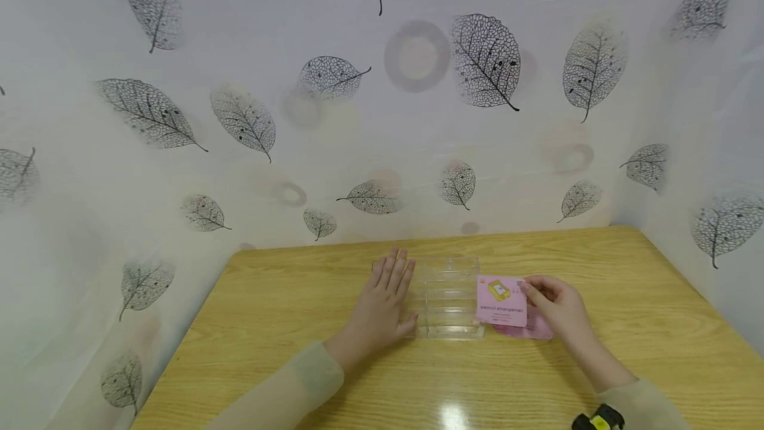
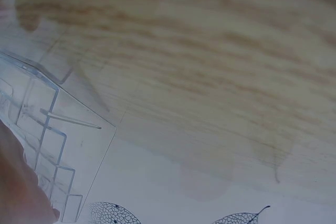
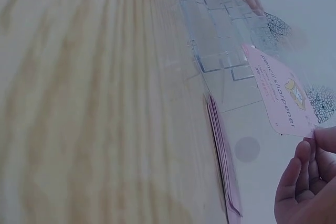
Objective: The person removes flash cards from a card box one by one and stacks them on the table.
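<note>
A clear plastic tiered rack [image 1: 451,304] with several slots stands on the table. My left hand [image 1: 382,307] lies flat over its left side, fingers stretched toward the back. Between thumb and fingers, my right hand [image 1: 561,307] pinches one corner of a pink card [image 1: 498,314] printed "pencil sharpener" and a yellow sharpener picture. The card is raised beside the rack's right edge. Below it, a small stack of pink cards [image 3: 223,158] lies on the table, partly hidden by the held card in the head view. Stepped walls of the rack [image 2: 60,135] show in the left wrist view.
The wood-grain table [image 1: 280,310] ends at a pale curtain [image 1: 358,131] printed with leaves, which closes off the back and sides. A black and yellow strap device [image 1: 599,419] sits at my right sleeve.
</note>
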A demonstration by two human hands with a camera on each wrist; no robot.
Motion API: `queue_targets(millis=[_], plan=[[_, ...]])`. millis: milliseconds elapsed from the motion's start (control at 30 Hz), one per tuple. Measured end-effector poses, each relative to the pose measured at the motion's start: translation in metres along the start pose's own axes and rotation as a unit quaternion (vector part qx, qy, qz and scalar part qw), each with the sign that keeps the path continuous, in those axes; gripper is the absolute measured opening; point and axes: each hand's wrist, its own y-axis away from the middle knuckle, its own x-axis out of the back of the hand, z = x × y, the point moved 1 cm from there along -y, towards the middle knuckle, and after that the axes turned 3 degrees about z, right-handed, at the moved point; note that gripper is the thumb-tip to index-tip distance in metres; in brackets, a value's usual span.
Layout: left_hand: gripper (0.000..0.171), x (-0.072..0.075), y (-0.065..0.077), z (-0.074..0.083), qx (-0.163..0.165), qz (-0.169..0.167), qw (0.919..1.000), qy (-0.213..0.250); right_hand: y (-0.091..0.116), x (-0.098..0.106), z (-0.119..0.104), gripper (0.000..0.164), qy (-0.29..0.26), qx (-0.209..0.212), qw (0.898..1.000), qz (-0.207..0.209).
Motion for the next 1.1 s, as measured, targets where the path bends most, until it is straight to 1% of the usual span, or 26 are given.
queue_targets(millis=[467, 700, 900, 1100], plan=[[0.098, 0.001, -0.001, 0.000, -0.004, 0.001, 0.9999, -0.013, -0.002, 0.007, 0.005, 0.039, -0.001, -0.019, 1.000, -0.002], [0.098, 0.001, -0.001, 0.000, -0.003, -0.005, 1.0000, -0.005, 0.000, 0.010, 0.006, 0.041, -0.008, -0.017, 1.000, -0.003], [0.098, 0.001, -0.001, 0.000, -0.001, -0.006, 1.0000, 0.002, -0.001, 0.011, 0.006, 0.040, 0.004, -0.024, 1.000, 0.008], [0.098, 0.001, -0.001, 0.000, -0.001, -0.007, 1.0000, 0.004, -0.003, 0.013, 0.012, 0.040, 0.004, -0.026, 1.000, 0.005]])
